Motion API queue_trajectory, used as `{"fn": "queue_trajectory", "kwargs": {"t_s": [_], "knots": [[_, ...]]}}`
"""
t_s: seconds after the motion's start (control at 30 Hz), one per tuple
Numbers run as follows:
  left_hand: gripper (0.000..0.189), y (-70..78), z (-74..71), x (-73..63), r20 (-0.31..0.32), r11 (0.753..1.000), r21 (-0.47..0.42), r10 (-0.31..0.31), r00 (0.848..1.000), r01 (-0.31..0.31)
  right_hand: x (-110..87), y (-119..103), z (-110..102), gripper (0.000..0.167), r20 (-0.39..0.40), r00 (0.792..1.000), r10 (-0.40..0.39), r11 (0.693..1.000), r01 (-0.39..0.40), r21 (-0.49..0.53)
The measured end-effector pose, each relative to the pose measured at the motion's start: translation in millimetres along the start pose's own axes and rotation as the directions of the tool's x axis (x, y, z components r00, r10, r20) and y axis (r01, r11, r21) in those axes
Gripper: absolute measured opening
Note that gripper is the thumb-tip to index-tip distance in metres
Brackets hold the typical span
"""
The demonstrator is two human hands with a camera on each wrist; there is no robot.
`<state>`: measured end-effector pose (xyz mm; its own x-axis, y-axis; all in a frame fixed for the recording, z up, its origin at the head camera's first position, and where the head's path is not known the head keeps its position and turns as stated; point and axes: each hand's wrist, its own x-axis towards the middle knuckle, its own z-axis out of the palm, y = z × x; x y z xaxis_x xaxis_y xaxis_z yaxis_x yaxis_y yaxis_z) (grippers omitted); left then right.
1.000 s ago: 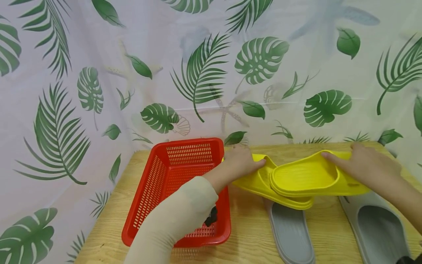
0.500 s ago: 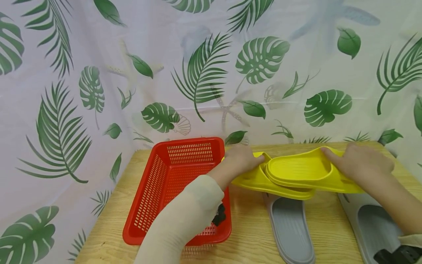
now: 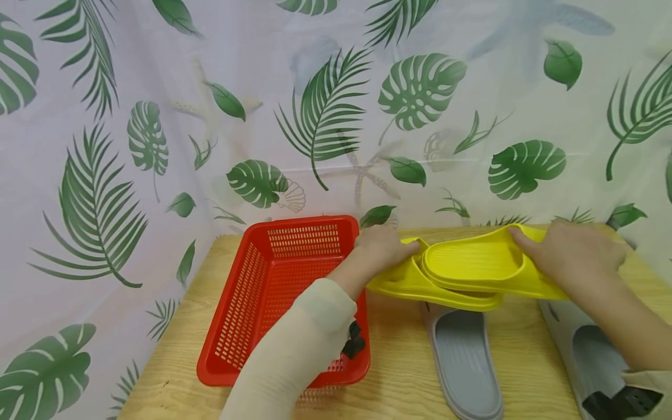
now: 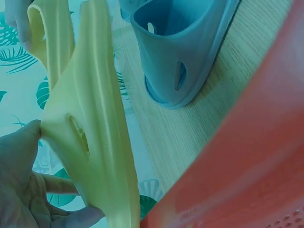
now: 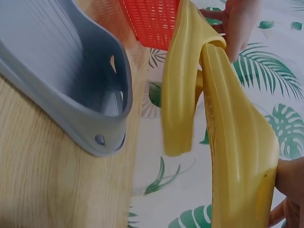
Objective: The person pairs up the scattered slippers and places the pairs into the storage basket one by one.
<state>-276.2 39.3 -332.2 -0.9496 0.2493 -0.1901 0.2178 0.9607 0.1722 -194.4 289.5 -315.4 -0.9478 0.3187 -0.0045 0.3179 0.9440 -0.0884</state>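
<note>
Yellow slippers [image 3: 478, 259] overlap at the heels; from far, I see left hand [image 3: 382, 251] and right hand [image 3: 580, 256] each clamped on one's front, probably for balance.

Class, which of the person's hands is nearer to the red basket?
Left. The left hand is just beside the right rim of the red basket, holding one yellow slipper; the right hand is farther right, holding the other yellow slipper.
</note>
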Motion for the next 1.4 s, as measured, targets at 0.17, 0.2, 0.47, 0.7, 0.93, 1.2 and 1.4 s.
{"fn": "queue_trajectory", "kwargs": {"t_s": [0.17, 0.2, 0.47, 0.7, 0.93, 1.2, 1.4], "knots": [[0.06, 3.5, 2.5, 2.3, -0.013, 1.0, 0.026, 0.008, 1.0, -0.008, -2.5, -8, 0, 0.091, 0.005, 1.0, -0.003, 1.0, 0.003, 0.011], [0.06, 4.0, 2.9, 2.5, -0.014, 0.999, 0.035, 0.008, 1.0, -0.007, -2.6, -9, 0, 0.089, 0.004, 1.0, -0.006, 1.0, 0.006, 0.011], [0.059, 6.0, 7.7, 4.9, -0.047, 0.995, 0.096, 0.018, 0.999, -0.014, -2.7, -7, 8, 0.083, 0.03, 1.0, -0.005, 1.0, 0.004, 0.021], [0.054, 8.9, 11.7, 5.7, -0.071, 0.994, 0.104, 0.029, 0.997, -0.022, -5.3, -8, 10, 0.092, 0.063, 0.997, -0.033, 0.998, 0.03, 0.053], [0.055, 7.7, 11.8, 5.4, -0.109, 0.991, 0.127, 0.046, 0.993, -0.032, -8.0, -15, 9, 0.096, 0.078, 0.995, -0.067, 0.995, 0.061, 0.079], [0.058, 9.8, 11.2, 4.3, -0.153, 0.991, 0.121, 0.066, 0.986, -0.047, -8.8, -22, 10, 0.102, 0.109, 0.99, -0.085, 0.992, 0.074, 0.106], [0.053, 16.3, 10.9, 0.8, -0.171, 0.98, 0.171, 0.127, 0.977, -0.097, -9.5, -36, 10, 0.099, 0.104, 0.99, -0.092, 0.988, 0.077, 0.137]]}}
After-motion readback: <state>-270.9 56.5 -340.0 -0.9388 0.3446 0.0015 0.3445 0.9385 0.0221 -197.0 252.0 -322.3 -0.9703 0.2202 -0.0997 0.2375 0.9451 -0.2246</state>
